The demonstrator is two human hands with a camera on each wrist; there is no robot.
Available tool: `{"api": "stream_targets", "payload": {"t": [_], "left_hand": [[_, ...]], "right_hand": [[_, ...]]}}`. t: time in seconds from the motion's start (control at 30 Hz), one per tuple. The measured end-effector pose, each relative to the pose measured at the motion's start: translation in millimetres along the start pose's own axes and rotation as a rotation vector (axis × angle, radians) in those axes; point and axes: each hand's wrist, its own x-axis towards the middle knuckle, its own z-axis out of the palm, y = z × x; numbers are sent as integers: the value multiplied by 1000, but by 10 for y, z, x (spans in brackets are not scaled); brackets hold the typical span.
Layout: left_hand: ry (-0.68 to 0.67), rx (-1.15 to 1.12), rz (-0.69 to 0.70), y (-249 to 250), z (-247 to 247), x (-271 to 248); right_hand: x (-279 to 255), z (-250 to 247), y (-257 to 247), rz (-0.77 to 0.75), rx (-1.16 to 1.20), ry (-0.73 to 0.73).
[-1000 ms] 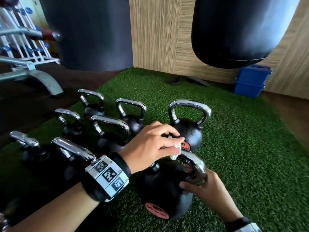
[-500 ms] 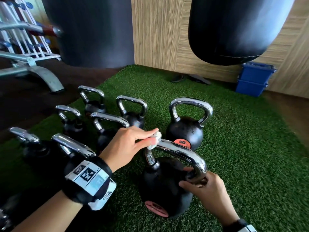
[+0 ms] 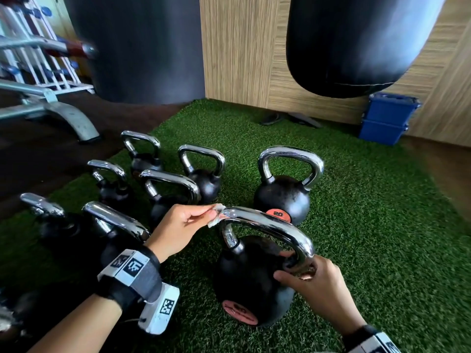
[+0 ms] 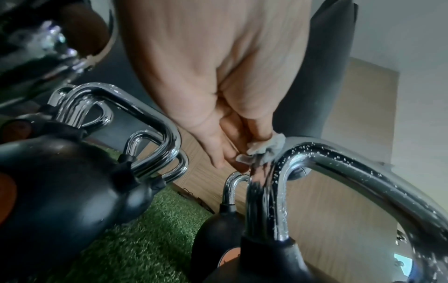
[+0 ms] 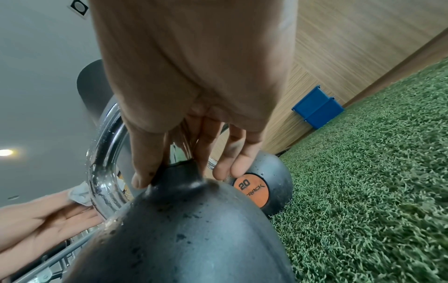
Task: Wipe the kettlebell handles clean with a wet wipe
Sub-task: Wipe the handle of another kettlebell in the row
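Note:
A large black kettlebell (image 3: pixel 249 284) with a chrome handle (image 3: pixel 270 225) stands nearest me on the green turf. My left hand (image 3: pixel 183 228) pinches a small crumpled white wet wipe (image 3: pixel 216 215) against the handle's far-left bend; the left wrist view shows the wipe (image 4: pixel 265 146) at the wet, droplet-covered handle (image 4: pixel 339 172). My right hand (image 3: pixel 313 286) grips the handle's near-right leg where it meets the ball, with thumb and fingers around the leg (image 5: pixel 180 151). The wipe (image 5: pixel 78 194) also shows at the left of the right wrist view.
Several more chrome-handled kettlebells stand to the left and behind, one marked 20 (image 3: pixel 283 197). Two black punching bags (image 3: pixel 356 42) hang above. Blue stacked bins (image 3: pixel 386 118) sit by the wooden wall, and a bench frame (image 3: pixel 51 110) at far left.
My left hand slid the wipe leftward along the handle, from near its right-hand top to the far-left bend. The right hand kept its grip on the handle's leg.

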Motion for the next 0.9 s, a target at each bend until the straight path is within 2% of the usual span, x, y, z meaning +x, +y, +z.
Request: {"api": "stream_targets", "payload": {"t": [0.13, 0.3, 0.43, 0.53, 0.73, 0.9], "left_hand": [[22, -75, -75, -180, 17, -39], [-48, -173, -170, -455, 193, -168], [-136, -44, -84, -522, 237, -242], [-73, 41, -27, -512, 270, -237], [13, 188, 12, -511, 312, -159], [34, 182, -4, -422, 437, 64]], "right_hand": [[44, 118, 241, 112, 86, 5], [80, 187, 409, 104, 85, -22], [69, 199, 322, 95, 74, -17], [52, 170, 263, 52, -9, -38], [97, -68, 120, 93, -131, -77], [-87, -205, -113, -60, -273, -165]]}}
